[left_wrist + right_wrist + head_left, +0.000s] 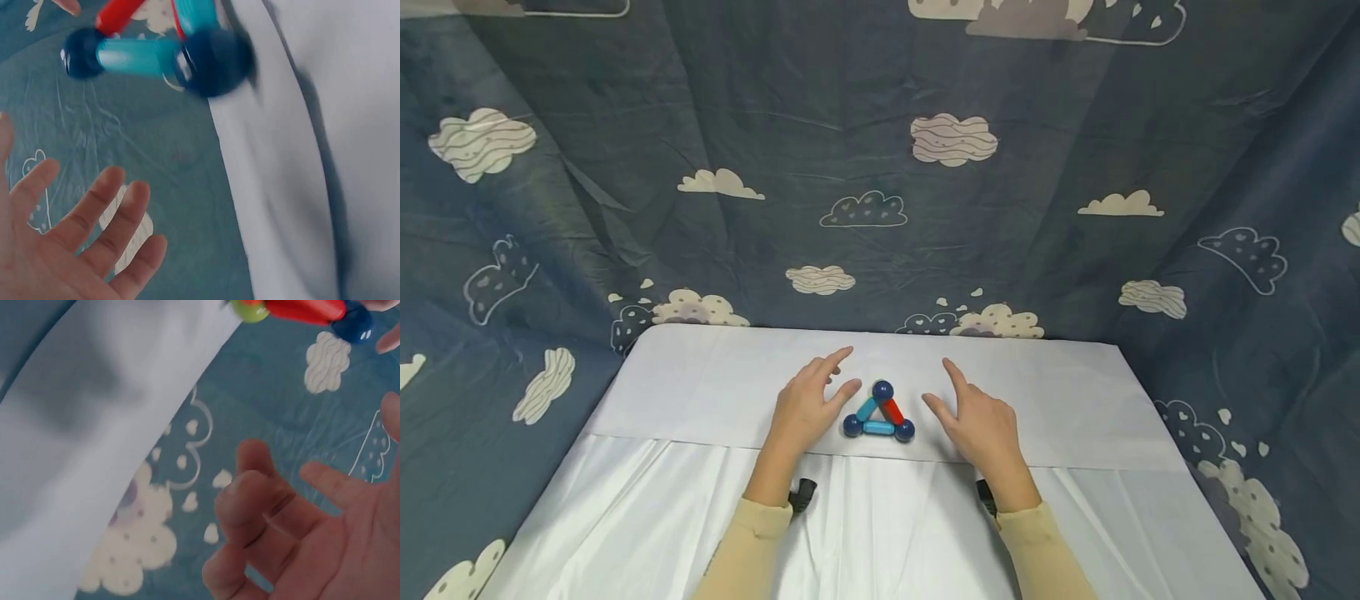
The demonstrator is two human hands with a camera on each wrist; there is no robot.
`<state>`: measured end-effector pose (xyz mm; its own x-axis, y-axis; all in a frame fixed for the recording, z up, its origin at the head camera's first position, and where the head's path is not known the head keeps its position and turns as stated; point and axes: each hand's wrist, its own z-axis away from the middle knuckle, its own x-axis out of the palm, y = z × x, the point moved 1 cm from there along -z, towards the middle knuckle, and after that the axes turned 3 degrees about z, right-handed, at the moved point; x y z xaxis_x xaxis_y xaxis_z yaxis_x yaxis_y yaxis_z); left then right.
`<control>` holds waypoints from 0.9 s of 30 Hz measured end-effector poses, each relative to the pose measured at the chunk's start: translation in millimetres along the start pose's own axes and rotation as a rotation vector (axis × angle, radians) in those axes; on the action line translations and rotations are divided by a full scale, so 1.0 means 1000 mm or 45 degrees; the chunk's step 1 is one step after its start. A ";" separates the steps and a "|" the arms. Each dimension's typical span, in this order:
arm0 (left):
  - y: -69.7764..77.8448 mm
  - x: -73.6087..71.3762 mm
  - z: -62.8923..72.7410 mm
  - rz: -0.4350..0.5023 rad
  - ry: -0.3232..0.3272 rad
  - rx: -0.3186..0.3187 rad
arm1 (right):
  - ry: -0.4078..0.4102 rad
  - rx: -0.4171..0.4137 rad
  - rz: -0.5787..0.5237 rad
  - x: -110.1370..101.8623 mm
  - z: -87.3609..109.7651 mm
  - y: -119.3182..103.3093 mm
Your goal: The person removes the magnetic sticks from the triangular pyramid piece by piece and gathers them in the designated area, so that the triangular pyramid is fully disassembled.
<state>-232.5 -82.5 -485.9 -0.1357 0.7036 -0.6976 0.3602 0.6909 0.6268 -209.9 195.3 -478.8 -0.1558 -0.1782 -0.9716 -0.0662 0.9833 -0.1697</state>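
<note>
A triangle of toy rods and balls (878, 427) sits on the white cloth between the hands. In the head view it has dark blue balls at its three corners, two light blue rods and a red rod (892, 411). The right wrist view also shows a yellow-green ball (250, 310) at one end of a red rod. To the left of the triangle is my left hand (802, 407), fingers spread and holding nothing. My right hand (983, 423) hovers on the other side, apart from the triangle, its fingers loosely bent around nothing.
A white cloth (700, 383) covers the table, with a seam running across it. Dark blue fabric (865, 92) printed with clouds hangs behind and at both sides. Black wrist straps (802, 495) show at the sleeve cuffs.
</note>
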 end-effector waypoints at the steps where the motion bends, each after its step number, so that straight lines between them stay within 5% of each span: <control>1: 0.002 0.004 0.000 0.038 -0.019 -0.011 | -0.017 -0.005 -0.035 0.001 -0.001 -0.004; 9: 0.015 0.030 0.002 0.222 -0.113 -0.083 | -0.096 -0.042 -0.609 0.025 -0.002 -0.026; 17: 0.005 0.049 0.004 0.451 -0.182 -0.130 | -0.255 0.103 -1.194 0.051 0.001 -0.039; 21: 0.005 0.056 0.004 0.525 -0.210 -0.144 | -0.301 0.127 -1.345 0.057 0.002 -0.044; 27: 0.007 0.062 0.003 0.561 -0.204 -0.173 | -0.278 0.129 -1.380 0.061 0.002 -0.045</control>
<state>-235.8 -34.8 -525.4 0.1502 0.9070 -0.3935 0.2262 0.3559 0.9067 -214.6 139.9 -530.3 0.1133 -0.9449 -0.3070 0.0204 0.3112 -0.9501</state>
